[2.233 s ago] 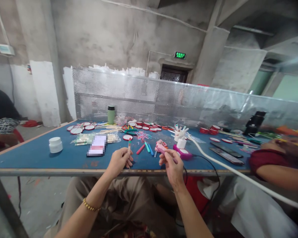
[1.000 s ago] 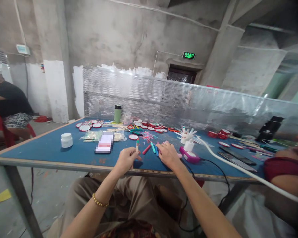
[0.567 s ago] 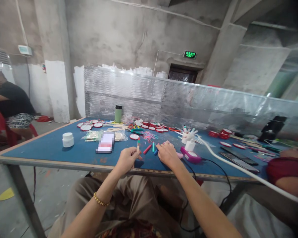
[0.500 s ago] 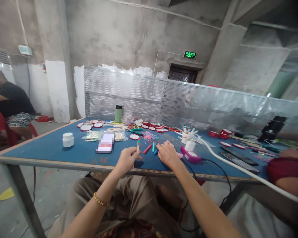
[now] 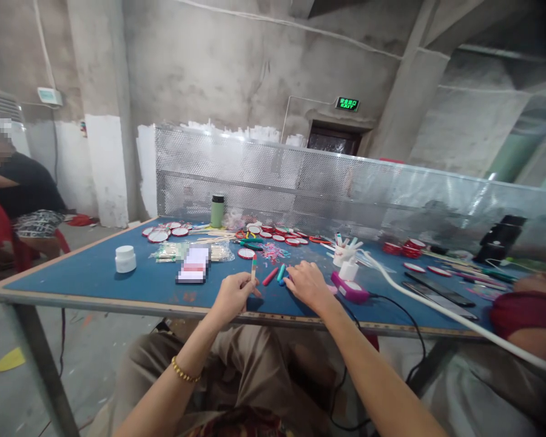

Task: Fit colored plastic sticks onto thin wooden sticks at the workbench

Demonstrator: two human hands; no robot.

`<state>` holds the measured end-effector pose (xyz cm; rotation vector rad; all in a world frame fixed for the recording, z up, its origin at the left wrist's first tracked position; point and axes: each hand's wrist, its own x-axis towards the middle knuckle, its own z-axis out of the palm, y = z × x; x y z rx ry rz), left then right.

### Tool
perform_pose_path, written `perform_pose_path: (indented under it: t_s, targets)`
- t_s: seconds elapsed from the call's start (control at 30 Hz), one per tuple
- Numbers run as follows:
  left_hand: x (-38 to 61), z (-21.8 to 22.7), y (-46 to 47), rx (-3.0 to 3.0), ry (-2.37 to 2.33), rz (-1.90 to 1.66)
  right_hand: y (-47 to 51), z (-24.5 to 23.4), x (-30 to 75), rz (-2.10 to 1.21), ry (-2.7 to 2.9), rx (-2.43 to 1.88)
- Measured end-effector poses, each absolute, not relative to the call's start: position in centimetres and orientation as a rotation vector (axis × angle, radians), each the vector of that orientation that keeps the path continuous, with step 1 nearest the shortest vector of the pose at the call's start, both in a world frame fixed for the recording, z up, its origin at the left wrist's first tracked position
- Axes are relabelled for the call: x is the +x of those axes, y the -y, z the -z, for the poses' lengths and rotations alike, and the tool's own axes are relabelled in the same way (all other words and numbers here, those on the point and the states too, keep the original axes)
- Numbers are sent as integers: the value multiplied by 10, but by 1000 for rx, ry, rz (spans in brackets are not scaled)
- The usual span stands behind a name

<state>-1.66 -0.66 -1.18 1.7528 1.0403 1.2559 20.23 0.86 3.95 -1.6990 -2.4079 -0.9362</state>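
My left hand (image 5: 233, 296) is closed around a slim pale stick (image 5: 253, 273), pinched upright above the table's near edge. Green and red bands mark the stick's top. To the right, my right hand (image 5: 307, 284) rests low over the blue tabletop with its fingers apart, palm down. By its thumb lie a teal pen-like tube (image 5: 281, 272) and a darker blue one (image 5: 281, 281), partly covered; whether the thumb touches them I cannot tell. A pink-red tube (image 5: 270, 275) lies between my two hands.
Left of my hands are a phone (image 5: 193, 265) and a white jar (image 5: 125, 259). Red-rimmed discs (image 5: 158, 236), pliers (image 5: 253, 243) and a green bottle (image 5: 217, 211) stand farther back. At right are a purple device (image 5: 351, 288), a white hose (image 5: 404, 294) and another person's arm (image 5: 525, 315).
My right hand has shifted slightly right, and its fingers have moved off the tubes, with less of the blue one covered. My left hand still holds the stick in nearly the same place.
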Motion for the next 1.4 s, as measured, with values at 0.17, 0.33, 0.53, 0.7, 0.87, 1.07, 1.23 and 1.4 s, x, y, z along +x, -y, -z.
perform_pose_path:
  t_s: [0.17,0.33,0.53,0.7,0.87,1.07,1.23,1.4]
  targets:
    - [-17,11,7,1755,-1044,-1261,-23,-43,184,906,2539,-1498]
    - [-16,8,9,1726,-1032,-1262,-37,-34,168,895,2686,-1375]
    - [-15,5,11,1725,-1038,-1275,-40,-35,172,999,2752,-1155]
    - [-15,7,11,1708,-1016,-1277,-29,-31,196,927,2579,-968]
    - [-15,10,7,1702,-997,-1272,-7,-18,217,572,2134,-1072]
    - [-15,13,6,1706,-999,-1264,-4,-29,219,549,2025,-1122]
    - [-17,11,8,1733,-1005,-1271,-25,-38,182,850,2444,-1267]
    - [-17,11,8,1753,-1010,-1262,-34,-28,158,903,2625,-1402]
